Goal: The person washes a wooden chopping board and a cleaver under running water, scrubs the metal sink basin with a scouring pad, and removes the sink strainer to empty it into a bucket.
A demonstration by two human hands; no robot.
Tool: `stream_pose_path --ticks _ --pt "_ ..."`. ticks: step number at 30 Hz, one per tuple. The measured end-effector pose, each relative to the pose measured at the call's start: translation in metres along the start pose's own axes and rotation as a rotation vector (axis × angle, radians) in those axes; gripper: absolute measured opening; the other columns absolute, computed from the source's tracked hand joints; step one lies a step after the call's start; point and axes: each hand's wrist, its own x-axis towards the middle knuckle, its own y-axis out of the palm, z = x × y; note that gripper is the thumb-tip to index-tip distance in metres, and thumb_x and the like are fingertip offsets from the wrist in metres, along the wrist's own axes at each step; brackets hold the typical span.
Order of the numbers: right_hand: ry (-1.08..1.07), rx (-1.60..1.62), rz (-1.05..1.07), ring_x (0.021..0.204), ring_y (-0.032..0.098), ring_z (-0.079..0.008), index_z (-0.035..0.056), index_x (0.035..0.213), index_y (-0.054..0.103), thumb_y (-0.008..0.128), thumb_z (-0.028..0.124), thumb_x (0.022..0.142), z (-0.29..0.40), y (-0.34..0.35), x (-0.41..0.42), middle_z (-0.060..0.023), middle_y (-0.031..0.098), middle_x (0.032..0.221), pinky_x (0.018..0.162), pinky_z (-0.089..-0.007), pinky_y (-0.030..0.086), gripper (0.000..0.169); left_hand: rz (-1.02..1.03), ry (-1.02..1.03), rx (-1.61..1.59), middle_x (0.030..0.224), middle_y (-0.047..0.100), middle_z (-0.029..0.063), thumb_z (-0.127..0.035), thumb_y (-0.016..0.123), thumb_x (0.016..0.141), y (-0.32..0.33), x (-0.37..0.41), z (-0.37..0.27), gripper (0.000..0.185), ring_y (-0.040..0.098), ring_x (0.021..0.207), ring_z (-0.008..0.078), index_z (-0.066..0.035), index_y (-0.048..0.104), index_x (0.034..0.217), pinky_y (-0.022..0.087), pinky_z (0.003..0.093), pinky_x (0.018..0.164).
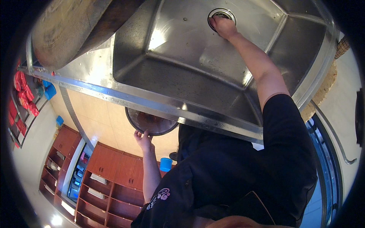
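Observation:
My right hand [223, 26] reaches down to the round metal drain [234, 20] in the floor of a stainless steel sink [196, 79]. Its fingertips are in the drain opening, and whether they grip a strainer is hidden. Droplets and small bits of residue lie on the sink's surfaces. Below the sink's front rim, my left hand [144, 139] pinches the edge of a dark round bucket [165, 131]. Something brownish [146, 118] shows inside this bucket, too unclear to name. The sink's rim hides the bucket's other side.
A thick, worn wooden block [68, 34] overhangs the sink's left part. A bent metal rod [333, 134] sticks out at the right. Beyond the bucket are a blue container [165, 164], reddish-brown cabinets [114, 165] with shelves, and a rack with red packages [24, 91].

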Motion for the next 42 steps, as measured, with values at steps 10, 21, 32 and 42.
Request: stream_pose_path --ticks 10,21,32,42 --pt "0.828 1.756 0.280 0.045 0.042 -0.0113 0.0081 0.082 0.048 0.042 0.028 0.093 0.014 -0.065 -0.003 -0.0036 0.050 0.061 0.040 -0.0255 0.035 0.024 0.063 0.107 -0.058 0.106 0.045 0.0083 0.005 0.058 0.076 -0.002 -0.003 0.001 0.047 0.056 0.087 0.0212 -0.007 0.036 0.115 0.054 0.0336 0.067" --pt "-0.036 1.301 0.071 0.063 0.052 -0.0081 0.0078 0.083 0.056 0.045 0.028 0.093 0.294 -0.229 -0.131 0.0007 0.054 0.069 0.056 -0.0232 0.042 0.025 0.126 0.402 -0.114 0.086 0.052 0.0032 0.006 0.059 0.074 -0.041 -0.038 -0.026 0.038 0.051 0.064 0.0073 -0.003 0.042 0.107 0.040 0.0194 0.052" --pt "-0.477 0.660 0.054 0.086 0.057 -0.0305 0.0039 0.088 0.062 0.058 0.027 0.084 0.368 -0.142 -0.174 -0.0138 0.058 0.089 0.074 -0.0387 0.046 0.024 0.180 0.383 -0.257 0.085 0.054 0.0071 0.007 0.058 0.076 -0.041 -0.045 -0.018 0.040 0.053 0.066 0.0110 -0.006 0.038 0.108 0.044 0.0228 0.054" --pt "0.406 0.410 -0.132 0.063 0.059 -0.0134 0.0007 0.086 0.064 0.055 0.015 0.086 0.025 -0.090 -0.053 -0.0061 0.063 0.074 0.057 -0.0288 0.045 0.017 0.076 0.205 -0.138 0.108 0.044 0.0105 0.004 0.059 0.075 -0.020 -0.015 -0.013 0.045 0.055 0.087 0.0203 -0.005 0.036 0.113 0.053 0.0325 0.065"
